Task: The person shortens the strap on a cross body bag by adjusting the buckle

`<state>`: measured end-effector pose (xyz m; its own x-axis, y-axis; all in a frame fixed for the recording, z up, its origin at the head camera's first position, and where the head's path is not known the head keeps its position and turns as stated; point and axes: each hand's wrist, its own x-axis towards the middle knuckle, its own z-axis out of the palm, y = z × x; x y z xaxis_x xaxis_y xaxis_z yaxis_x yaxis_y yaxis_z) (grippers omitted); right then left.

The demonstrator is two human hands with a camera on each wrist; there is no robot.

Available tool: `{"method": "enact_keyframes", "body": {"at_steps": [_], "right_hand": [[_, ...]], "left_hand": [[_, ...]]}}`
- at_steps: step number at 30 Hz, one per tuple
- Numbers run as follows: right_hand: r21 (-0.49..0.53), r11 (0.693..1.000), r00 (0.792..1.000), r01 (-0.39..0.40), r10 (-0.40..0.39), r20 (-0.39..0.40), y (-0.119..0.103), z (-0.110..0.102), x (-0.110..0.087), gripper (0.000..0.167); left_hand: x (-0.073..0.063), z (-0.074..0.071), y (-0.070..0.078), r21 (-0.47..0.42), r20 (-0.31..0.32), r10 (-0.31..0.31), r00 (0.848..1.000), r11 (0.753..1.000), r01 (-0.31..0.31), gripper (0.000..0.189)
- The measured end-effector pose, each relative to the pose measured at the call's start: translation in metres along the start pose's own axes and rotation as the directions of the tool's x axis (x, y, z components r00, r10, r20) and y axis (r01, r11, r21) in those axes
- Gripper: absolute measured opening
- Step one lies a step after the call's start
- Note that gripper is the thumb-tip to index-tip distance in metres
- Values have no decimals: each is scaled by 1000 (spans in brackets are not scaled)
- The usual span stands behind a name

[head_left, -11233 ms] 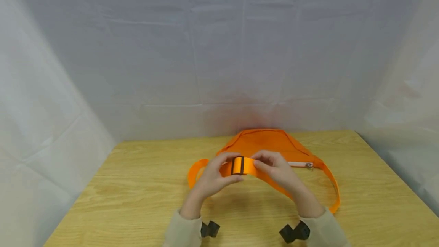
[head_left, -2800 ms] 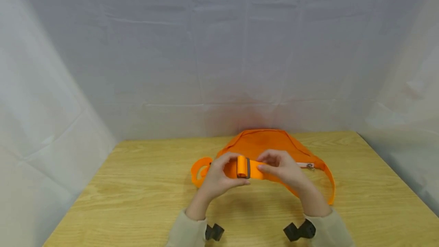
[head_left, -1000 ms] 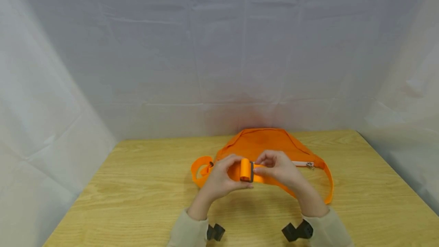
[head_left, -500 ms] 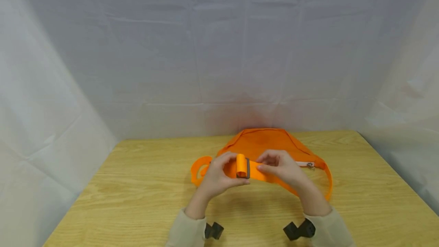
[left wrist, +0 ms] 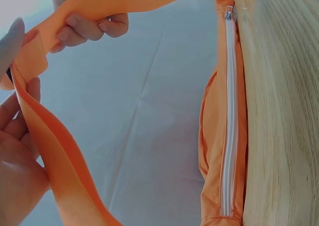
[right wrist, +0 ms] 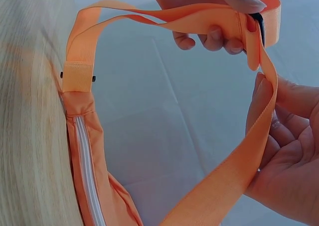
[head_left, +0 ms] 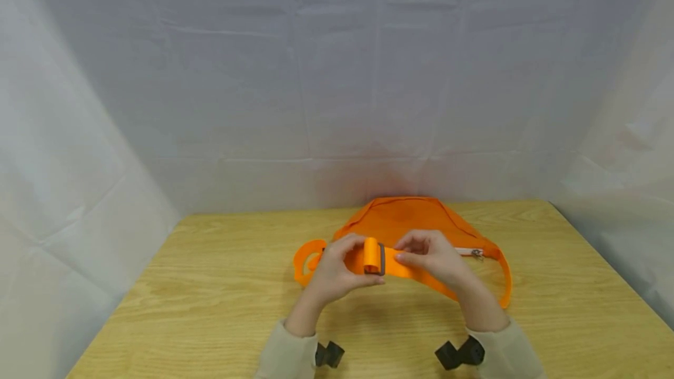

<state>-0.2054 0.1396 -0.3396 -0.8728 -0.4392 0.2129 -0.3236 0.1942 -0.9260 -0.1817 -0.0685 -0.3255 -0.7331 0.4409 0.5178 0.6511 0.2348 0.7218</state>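
Observation:
An orange waist bag [head_left: 408,218] lies at the back of the table, its webbing strap [head_left: 421,275] lifted in front of it. My left hand [head_left: 333,274] grips the strap at its dark slider buckle [head_left: 382,259], thumb below and fingers above. A rolled loop of webbing [head_left: 371,255] stands out beside the slider's left bar. Just right of the slider, my right hand [head_left: 434,259] pinches the strap between thumb and fingers. In the right wrist view the slider [right wrist: 258,22] is partly covered by the left thumb, and a strap end hangs below it.
The bag's white zipper [head_left: 466,251] faces forward, with a metal pull at its right. A strap coil [head_left: 302,259] rests left of the bag. The wooden table [head_left: 221,285] meets a pale sheet [head_left: 253,180] behind.
Since 11.2 seconds ago, the webbing at the slider has bulged from flat into a raised loop. One second ago the slider sat nearer my right fingers; both hands have since drawn slightly apart.

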Motion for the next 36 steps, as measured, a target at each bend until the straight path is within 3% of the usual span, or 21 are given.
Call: {"method": "enact_keyframes", "body": {"at_steps": [22, 36], "right_hand": [[12, 1000, 1000, -7, 7, 7, 3, 2, 1, 18], [32, 999, 1000, -24, 24, -2, 0, 6, 0, 17]], "left_hand": [[0, 4, -2, 0, 4, 63, 998, 998, -63, 45], [-1, 4, 2, 24, 16, 39, 999, 999, -39, 45]]}}
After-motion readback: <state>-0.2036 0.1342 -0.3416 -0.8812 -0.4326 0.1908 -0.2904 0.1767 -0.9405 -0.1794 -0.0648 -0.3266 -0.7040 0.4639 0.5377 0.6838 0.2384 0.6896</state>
